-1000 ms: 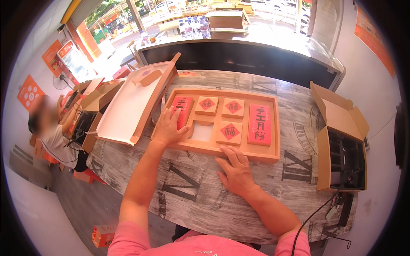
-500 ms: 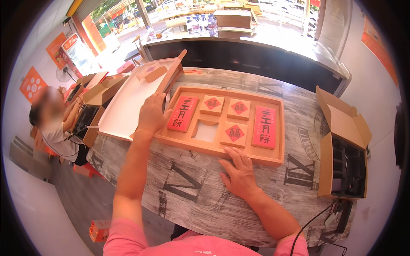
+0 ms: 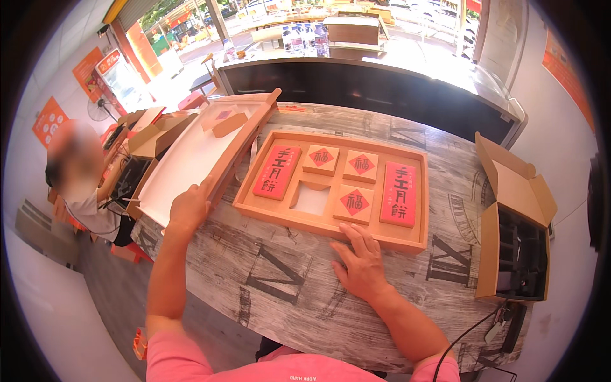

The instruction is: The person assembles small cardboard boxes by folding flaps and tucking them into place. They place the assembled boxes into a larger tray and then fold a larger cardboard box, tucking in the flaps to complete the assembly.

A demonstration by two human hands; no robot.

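Observation:
My left hand (image 3: 191,207) is closed over the near right edge of a shallow, white-lined box lid (image 3: 184,167). Inside the lid lies a small square carton (image 3: 230,125), and the lid sits slanted. My right hand (image 3: 360,260) rests with fingers apart, its tips against the front wall of a brown cardboard gift box (image 3: 270,216). In that box a red oblong packet (image 3: 277,172) fills each end. Between them are three small square cartons (image 3: 355,204) with red diamond labels. One square cut-out (image 3: 311,198) shows only a white bottom.
An open brown carton (image 3: 487,251) with black contents stands at the right, a black cable (image 3: 472,330) beside it. Another person (image 3: 79,172) sits at the far left near more open cartons (image 3: 156,143). Several water bottles (image 3: 305,39) stand on the counter beyond the table (image 3: 331,318).
My left hand has left the gift box's left end and taken hold of the lid's edge. The lid has shifted toward me. My right hand stays at the gift box's front wall.

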